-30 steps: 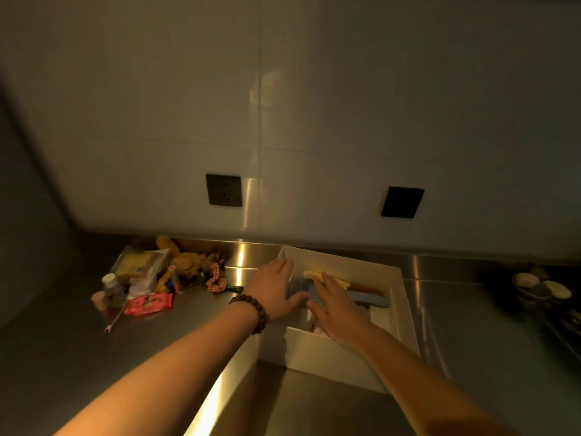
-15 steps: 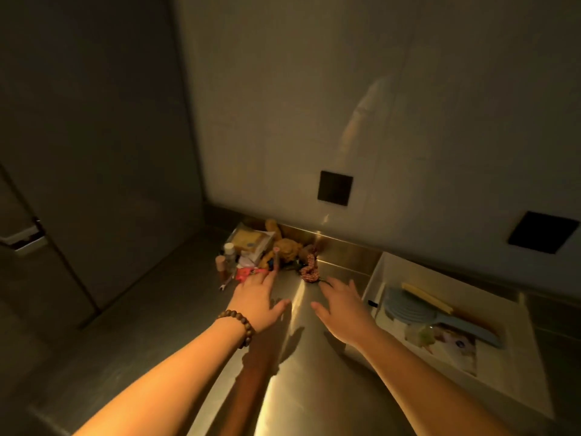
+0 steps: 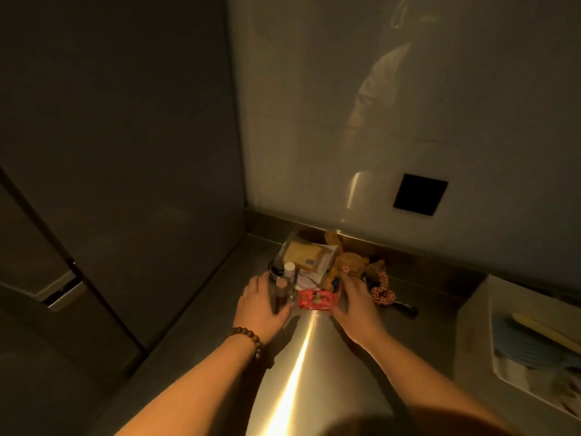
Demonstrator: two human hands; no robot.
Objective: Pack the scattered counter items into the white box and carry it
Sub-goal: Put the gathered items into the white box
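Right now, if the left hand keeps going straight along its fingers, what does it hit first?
Probably the small bottles beside its fingers; the left hand may already touch them. Depth is unclear.

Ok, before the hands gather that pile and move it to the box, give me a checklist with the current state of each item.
1. Left hand at the pile: ok, beside the small bottles.
2. Right hand at the pile: ok, by the red packet.
3. Anything gripped yet: cannot tell.
4. White box in reach: ok, on the counter to the right.
5. Room in the box: cannot tell, partly out of frame.
6. Scrunchie enclosed by the hands: not ok, outside the right hand.
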